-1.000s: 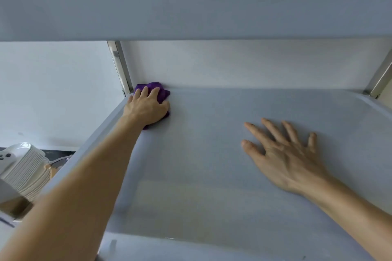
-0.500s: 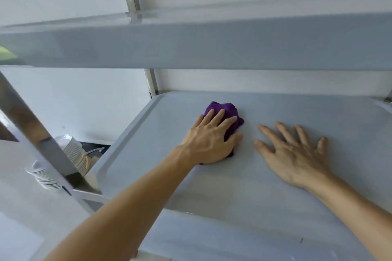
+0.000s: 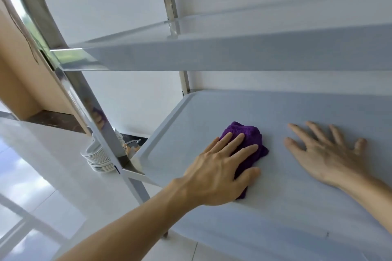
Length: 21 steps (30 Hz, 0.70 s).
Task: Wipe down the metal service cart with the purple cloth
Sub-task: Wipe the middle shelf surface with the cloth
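On the cart's lower shelf: wiping

Left hand presses the purple cloth flat-fingered; right hand lies spread, bracing; overlap strokes into corners.

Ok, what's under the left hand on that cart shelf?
The purple cloth, bunched and pressed flat onto the shelf by the left hand. The hand covers the cloth's middle, so its full shape is hidden.

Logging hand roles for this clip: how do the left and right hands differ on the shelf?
The left hand presses the purple cloth; the right hand holds nothing. The left hand's fingers lie close together on the cloth; the right hand's are spread on bare metal. Both lie palm down on the cart's shelf.
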### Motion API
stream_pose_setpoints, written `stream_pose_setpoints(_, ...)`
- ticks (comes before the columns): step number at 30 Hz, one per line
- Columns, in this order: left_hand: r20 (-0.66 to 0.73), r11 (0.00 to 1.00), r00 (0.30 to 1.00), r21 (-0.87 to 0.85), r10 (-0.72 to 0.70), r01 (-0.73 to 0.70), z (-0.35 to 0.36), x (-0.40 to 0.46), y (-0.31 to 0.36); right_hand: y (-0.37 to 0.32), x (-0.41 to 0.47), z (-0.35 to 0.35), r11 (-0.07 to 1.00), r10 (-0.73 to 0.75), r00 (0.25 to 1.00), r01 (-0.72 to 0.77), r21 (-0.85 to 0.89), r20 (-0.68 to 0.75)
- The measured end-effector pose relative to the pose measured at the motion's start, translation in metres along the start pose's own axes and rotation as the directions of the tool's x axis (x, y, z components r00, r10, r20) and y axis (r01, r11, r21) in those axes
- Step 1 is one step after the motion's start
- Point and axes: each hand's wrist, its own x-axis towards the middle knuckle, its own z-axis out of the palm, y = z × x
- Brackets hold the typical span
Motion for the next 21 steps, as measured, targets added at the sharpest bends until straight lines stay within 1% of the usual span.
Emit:
stream_pose_setpoints(2,-0.031,1.000,1.000,0.010,0.003,-0.003,0.001,0.000,0.001,-0.001,-0.002,-0.003,1.000,0.002,1.000,-0.002,0.001,-0.006)
stream_pose_setpoints(4,-0.018,1.000,1.000,-0.002,0.014,-0.014,0.001,0.002,0.000,-0.004,-0.006,-0.009,1.000,0.007,1.000,-0.007,-0.004,-0.014)
stream_pose_setpoints(6,0.008,0.999,1.000,-0.022,0.028,-0.027,0.002,0.002,-0.003,-0.014,-0.011,-0.018,0.999,0.013,0.999,-0.014,-0.046,-0.034)
stream_pose_setpoints(8,-0.014,0.998,0.999,-0.050,0.046,-0.046,0.001,0.003,-0.006,-0.027,-0.018,-0.025,0.996,0.001,0.997,-0.008,-0.085,-0.074)
stream_pose_setpoints(10,-0.051,0.988,0.997,-0.134,0.065,-0.072,-0.001,0.009,-0.011,-0.038,-0.029,-0.028,0.998,-0.004,0.996,-0.003,-0.067,-0.094)
stream_pose_setpoints(12,-0.044,0.973,0.997,-0.223,0.059,-0.067,-0.004,0.018,-0.017,-0.046,-0.045,-0.028,0.999,0.005,0.994,-0.010,-0.046,-0.109)
stream_pose_setpoints(13,-0.040,0.970,0.998,-0.234,0.058,-0.066,-0.005,0.021,-0.020,-0.047,-0.054,-0.027,0.999,0.019,0.993,-0.024,-0.039,-0.120)
stream_pose_setpoints(17,-0.045,0.983,0.995,-0.160,0.085,-0.091,-0.001,0.024,-0.022,-0.051,-0.082,-0.015,0.997,0.072,0.989,-0.071,0.014,-0.132)
stream_pose_setpoints(21,-0.007,0.987,0.997,-0.144,0.075,-0.075,-0.002,0.006,-0.021,-0.063,-0.087,-0.001,0.997,0.046,0.989,-0.055,-0.061,-0.143)
